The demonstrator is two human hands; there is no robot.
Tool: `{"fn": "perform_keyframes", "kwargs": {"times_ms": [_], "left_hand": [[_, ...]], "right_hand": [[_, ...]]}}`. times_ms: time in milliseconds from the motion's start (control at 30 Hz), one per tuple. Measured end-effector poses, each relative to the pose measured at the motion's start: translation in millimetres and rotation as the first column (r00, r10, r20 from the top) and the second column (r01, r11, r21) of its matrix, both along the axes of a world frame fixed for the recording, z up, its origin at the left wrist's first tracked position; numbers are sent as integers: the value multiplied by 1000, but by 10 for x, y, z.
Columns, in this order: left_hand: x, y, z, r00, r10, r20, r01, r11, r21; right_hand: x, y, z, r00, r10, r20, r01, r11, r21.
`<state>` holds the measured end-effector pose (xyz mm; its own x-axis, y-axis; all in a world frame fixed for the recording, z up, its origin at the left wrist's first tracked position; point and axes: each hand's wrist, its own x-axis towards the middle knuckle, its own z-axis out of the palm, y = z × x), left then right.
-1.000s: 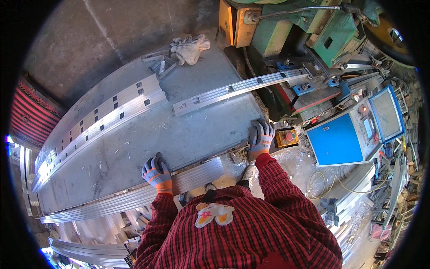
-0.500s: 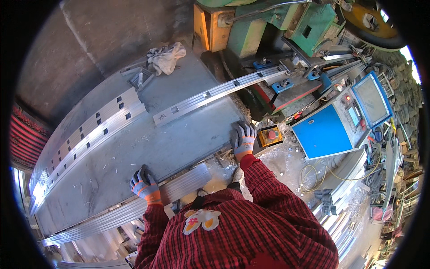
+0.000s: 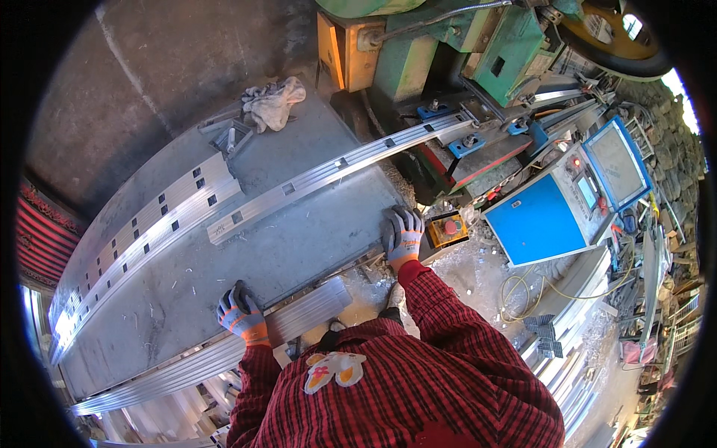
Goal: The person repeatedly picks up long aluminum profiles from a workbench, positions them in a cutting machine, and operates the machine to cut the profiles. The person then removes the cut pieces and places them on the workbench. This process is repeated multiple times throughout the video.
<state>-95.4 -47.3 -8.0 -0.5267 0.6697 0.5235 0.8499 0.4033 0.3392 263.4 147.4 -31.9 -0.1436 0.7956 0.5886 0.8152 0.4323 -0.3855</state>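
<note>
Two gloved hands, left hand (image 3: 239, 312) and right hand (image 3: 403, 235), rest flat with no grip beside one slotted rail (image 3: 336, 170).

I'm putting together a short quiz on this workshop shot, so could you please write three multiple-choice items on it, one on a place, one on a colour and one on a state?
1. Where does the crumpled rag lie?
A. on the far end of the steel table
B. on the blue control box
C. under the left hand

2. What colour is the front panel of the control box?
A. yellow
B. blue
C. white

3. How does the right hand rest?
A. closed around the rag
B. lifted clear of everything
C. flat, fingers spread, at the near table edge

Answers: 1 A, the rag sits on the tabletop near the green machine. 2 B, the panel is plain blue. 3 C, the gloved palm lies pressed down beside the yellow button box, while the left hand rests at the near edge by the metal profiles.
</note>
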Motion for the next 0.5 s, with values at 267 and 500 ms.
{"fn": "perform_keyframes", "kwargs": {"times_ms": [267,500], "left_hand": [[18,-1,-6,999,-22,24,21,999,28],[-26,18,-49,1000,-18,26,17,999,32]], "right_hand": [[23,1,22,1000,16,-2,-16,1000,-16],[49,-6,-10,1000,-21,9,21,996,-86]]}}
